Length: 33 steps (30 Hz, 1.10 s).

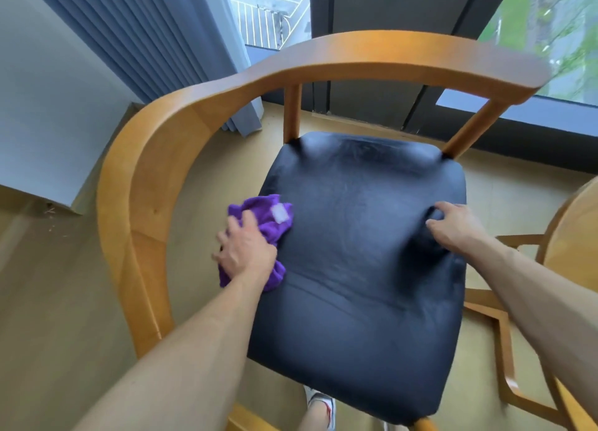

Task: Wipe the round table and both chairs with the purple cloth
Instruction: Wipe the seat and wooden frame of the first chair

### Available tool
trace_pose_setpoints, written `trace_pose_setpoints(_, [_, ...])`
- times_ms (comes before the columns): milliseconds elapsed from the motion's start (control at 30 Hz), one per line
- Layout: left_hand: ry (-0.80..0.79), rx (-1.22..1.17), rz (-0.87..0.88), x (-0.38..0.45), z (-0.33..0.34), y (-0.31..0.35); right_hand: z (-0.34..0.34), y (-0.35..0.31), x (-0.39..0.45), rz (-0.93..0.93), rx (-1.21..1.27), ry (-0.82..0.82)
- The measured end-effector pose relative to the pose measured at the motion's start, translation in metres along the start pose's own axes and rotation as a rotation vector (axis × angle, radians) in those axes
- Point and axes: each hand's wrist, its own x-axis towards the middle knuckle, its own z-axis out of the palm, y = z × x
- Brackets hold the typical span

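Currently left hand (246, 251) is palm-down on the purple cloth (265, 217), fingers spread and slightly curled over it, pressing the bunched cloth onto the left edge of the chair's black seat (356, 252). Left forearm runs straight in from bottom left. Right hand (453, 226) is on the seat's right edge, fingers curled round and digging into the cushion, which dents under it; right forearm comes in from the right.

Cloth carries a small white label (280, 212), blurred, no text readable.

Chair (145, 178) is wood with a curved armrest/back rail wrapping left and round the far side, two uprights joining rail to seat at the back. Round bench (579, 242) edge shows at far right, with part of a wooden frame (504, 340) below it, just beside the seat. Blue-grey curtain (155, 35) hangs top left, window (550, 35) behind the chair, tan floor (48, 301) all round. A shoe (318, 401) shows at bottom under the seat's front edge
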Motion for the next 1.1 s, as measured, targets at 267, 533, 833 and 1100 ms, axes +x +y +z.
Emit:
trace_pose_setpoints(267, [-0.087,0.078,-0.055,-0.085,0.015,0.033,-0.001,0.028,-0.028,-0.071,0.165,-0.058])
trace_pose_setpoints(533, [-0.216,0.071,0.535,-0.199,0.065,0.182,-0.009,0.043,-0.032,-0.171,0.214,-0.129])
trace_pose_setpoints(833, [-0.236,0.532,1.618,-0.241,0.082,0.146,0.035,0.075,-0.07,-0.212,-0.117,-0.072])
trace_pose_setpoints(1100, [-0.409,0.633,1.599,-0.163,0.036,0.038,0.031,0.072,-0.068,-0.21,-0.068,-0.144])
